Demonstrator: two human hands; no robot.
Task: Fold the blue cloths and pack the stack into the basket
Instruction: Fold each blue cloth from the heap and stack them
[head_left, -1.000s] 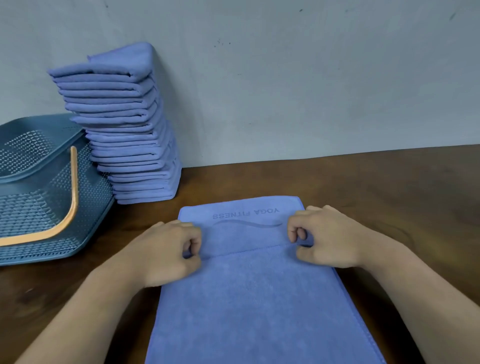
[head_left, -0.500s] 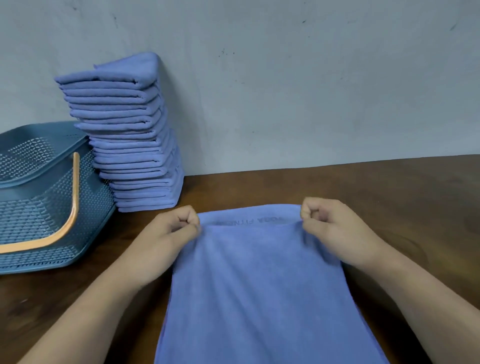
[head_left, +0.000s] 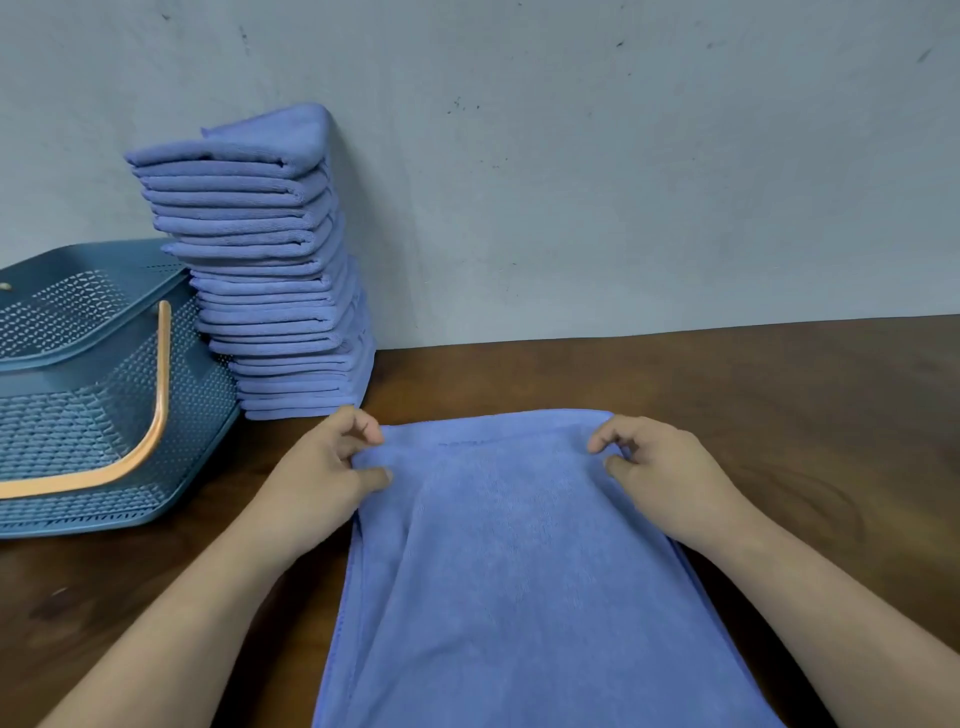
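A blue cloth (head_left: 509, 561) lies lengthwise on the brown table, running from the near edge of the view to its far end in the middle. My left hand (head_left: 327, 467) pinches the cloth's far left corner and my right hand (head_left: 654, 467) pinches its far right corner, both at the far edge, which lies over the layer beneath. A tall stack of folded blue cloths (head_left: 270, 270) leans against the wall at the back left. The teal plastic basket (head_left: 78, 415) with an orange handle stands left of the stack.
The grey wall (head_left: 623, 156) closes off the table's far edge. Bare brown table (head_left: 779, 415) stretches to the right of the cloth and in front of the basket.
Both hands have carried the cloth's edge away from me, over the printed far end, which is now covered. The hands sit farther from me and wider apart.
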